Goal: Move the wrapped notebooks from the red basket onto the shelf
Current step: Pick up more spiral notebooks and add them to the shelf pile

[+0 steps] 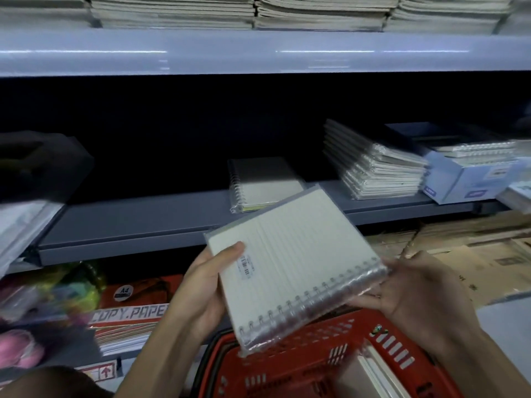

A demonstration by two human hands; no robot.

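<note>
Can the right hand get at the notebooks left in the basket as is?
Probably not yet: the right hand and left hand both hold the wrapped notebook above the basket; notebooks in it lie uncovered.

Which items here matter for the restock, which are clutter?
Job: held notebook, left hand, right hand, red basket, shelf, notebook pile.
Clutter: copy paper, cardboard, blue box.
</note>
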